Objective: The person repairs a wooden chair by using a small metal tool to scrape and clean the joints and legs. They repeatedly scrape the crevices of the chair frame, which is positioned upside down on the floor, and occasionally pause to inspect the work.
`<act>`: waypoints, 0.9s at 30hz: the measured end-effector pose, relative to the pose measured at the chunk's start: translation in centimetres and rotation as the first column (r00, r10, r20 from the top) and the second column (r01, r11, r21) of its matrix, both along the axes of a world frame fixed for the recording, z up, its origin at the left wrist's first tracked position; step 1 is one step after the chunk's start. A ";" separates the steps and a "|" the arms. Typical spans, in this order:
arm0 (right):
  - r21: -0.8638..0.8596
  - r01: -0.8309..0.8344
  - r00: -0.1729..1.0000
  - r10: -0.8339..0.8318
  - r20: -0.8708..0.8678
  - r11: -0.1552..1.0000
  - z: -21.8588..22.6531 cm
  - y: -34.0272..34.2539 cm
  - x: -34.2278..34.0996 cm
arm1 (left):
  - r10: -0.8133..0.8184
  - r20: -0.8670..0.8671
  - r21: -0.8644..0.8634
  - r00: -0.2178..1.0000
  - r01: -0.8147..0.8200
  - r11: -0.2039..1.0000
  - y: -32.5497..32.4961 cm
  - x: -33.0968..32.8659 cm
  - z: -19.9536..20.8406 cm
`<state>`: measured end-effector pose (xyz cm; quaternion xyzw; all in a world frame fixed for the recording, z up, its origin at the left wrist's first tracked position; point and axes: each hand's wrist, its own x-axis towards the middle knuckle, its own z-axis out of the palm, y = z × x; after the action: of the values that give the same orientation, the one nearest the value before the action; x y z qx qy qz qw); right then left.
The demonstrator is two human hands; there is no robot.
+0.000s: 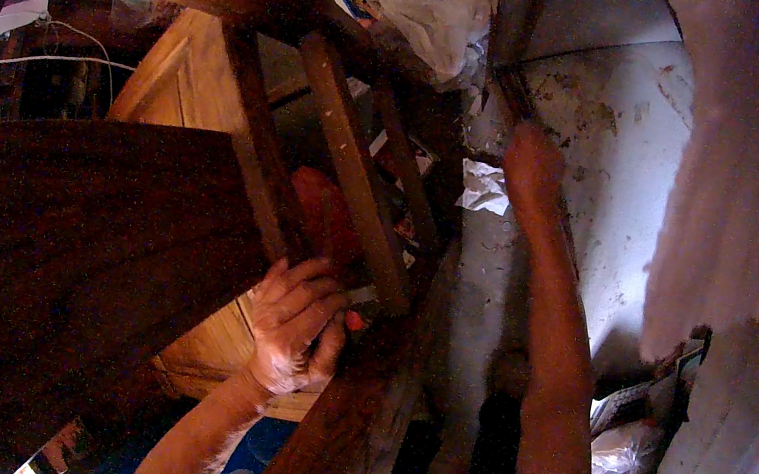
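Dark wooden furniture with narrow slats (344, 150) leans across the left and middle. My left hand (297, 329) is at the lower end of those slats, its fingers curled over the wood beside a broad dark panel (80, 205). Farther off, my right hand (533, 173) is closed and slightly blurred, low against a stained pale surface (609, 146). A dark, narrow strip (514, 93) shows just beyond its knuckles; whether the fingers hold it I cannot tell. Crumpled white paper (484, 187) lies just left of that hand.
Crumpled plastic bags (434, 13) are heaped at the far middle. Another clear bag (620, 457) sits at the lower right, near pale hanging cloth (741, 199). White cables (56, 58) run at the left. A reddish thing (323, 212) shows behind the slats.
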<state>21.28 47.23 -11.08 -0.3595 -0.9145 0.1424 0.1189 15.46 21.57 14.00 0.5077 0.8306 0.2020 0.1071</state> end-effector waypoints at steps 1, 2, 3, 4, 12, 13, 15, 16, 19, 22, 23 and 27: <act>-0.017 0.015 1.000 -0.015 0.011 1.000 -0.6 0.2 -0.5 | -0.004 -0.002 0.003 1.000 0.004 1.000 0.0 0.0 0.0; -0.030 0.032 0.999 -0.031 0.021 0.999 -1.0 0.5 -0.9 | -0.008 0.000 0.008 1.000 0.008 1.000 -0.1 0.2 -0.2; -0.120 0.133 0.987 -0.120 0.106 0.984 -1.4 1.0 -1.5 | -0.012 0.001 0.013 1.000 0.012 1.000 -0.1 0.3 -0.3; -0.199 0.240 0.959 -0.201 0.198 0.950 -1.8 1.3 -1.6 | -0.008 0.021 0.004 1.000 0.008 1.000 -0.2 0.5 -0.4; -0.338 -0.157 0.940 0.036 -0.339 0.928 -0.1 3.6 4.0 | 0.013 0.027 -0.017 1.000 -0.013 1.000 -1.2 2.7 -1.8; -0.295 -0.161 0.936 0.051 -0.347 0.942 0.7 3.4 4.7 | 0.008 0.027 -0.018 1.000 -0.008 1.000 -1.1 2.7 -1.9; -0.283 -0.141 0.964 0.066 -0.258 0.949 2.5 3.3 5.5 | -0.003 0.022 -0.020 1.000 0.003 1.000 -0.7 3.2 -2.1; -0.276 -0.135 0.973 0.075 -0.218 0.952 2.8 3.1 5.5 | -0.011 0.002 -0.008 1.000 0.011 1.000 -0.6 3.6 -2.3; -0.196 -0.024 0.999 0.017 -0.038 0.980 2.5 2.3 4.7 | -0.045 -0.011 0.023 0.999 0.045 0.999 -0.4 3.6 -2.7; -0.113 -0.067 0.995 0.075 0.063 0.991 -1.2 2.8 3.7 | -0.044 -0.014 0.033 0.999 0.045 0.998 -0.5 4.0 -3.2; -0.118 -0.045 0.998 0.049 0.037 0.992 -1.5 2.6 3.5 | -0.032 -0.015 0.028 0.999 0.033 0.999 -0.6 4.2 -3.2; -0.115 -0.083 0.985 0.063 -0.162 0.990 -1.7 2.4 3.9 | -0.029 -0.024 0.021 0.999 0.029 0.999 -0.9 4.2 -3.0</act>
<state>25.15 49.62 -12.83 -0.3199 -0.9044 0.2301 0.1636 19.66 20.63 10.99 0.5232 0.8221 0.2034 0.0947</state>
